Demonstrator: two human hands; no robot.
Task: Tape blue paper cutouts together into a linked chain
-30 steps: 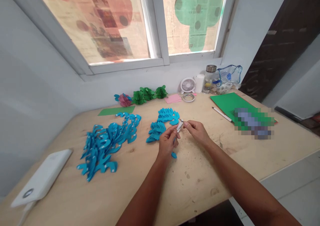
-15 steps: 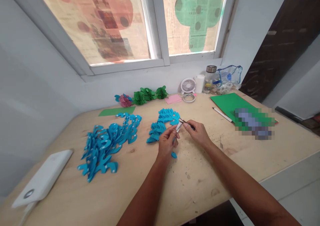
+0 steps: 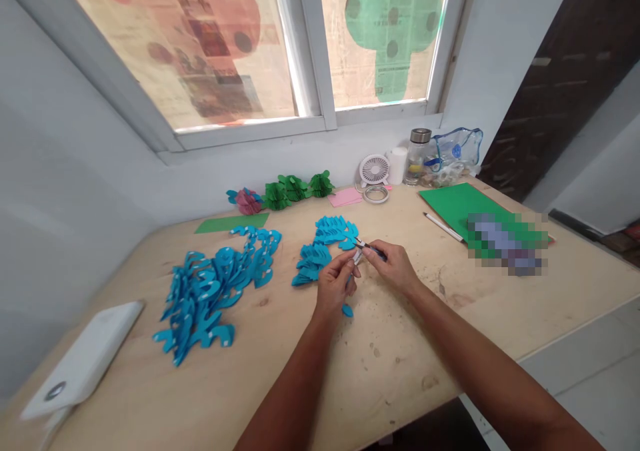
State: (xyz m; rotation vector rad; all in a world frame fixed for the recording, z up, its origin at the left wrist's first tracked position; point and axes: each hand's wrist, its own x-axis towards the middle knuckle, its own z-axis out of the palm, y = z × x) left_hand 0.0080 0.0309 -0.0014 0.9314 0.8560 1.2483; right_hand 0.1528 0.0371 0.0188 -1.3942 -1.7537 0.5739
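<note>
My left hand [image 3: 337, 281] is closed on a small white strip [image 3: 357, 256], held between thumb and fingers. My right hand [image 3: 393, 264] grips dark tweezers [image 3: 373, 248], their tips just above the strip and close to the cut paper. Behind my left hand lie a folded blue paper piece [image 3: 313, 263] and a fanned row of blue paper cutouts [image 3: 336, 230]. A small blue paper scrap [image 3: 347, 311] rests below my left fingers. To the left is a heap of blue cutouts [image 3: 205, 298], many with small white squares on them.
Paper flowers [image 3: 293, 190] line the wall beside a small fan [image 3: 374, 170], a tape roll [image 3: 376, 194] and a glass bottle [image 3: 416, 158]. A white pen [image 3: 443, 227] and green sheets [image 3: 460, 204] are at right; a white power bank [image 3: 87, 358] is at left.
The tweezers have shifted slightly left and down, nearer the strip; less of the strip shows. Both hands stay in nearly the same place, and the view has moved slightly.
</note>
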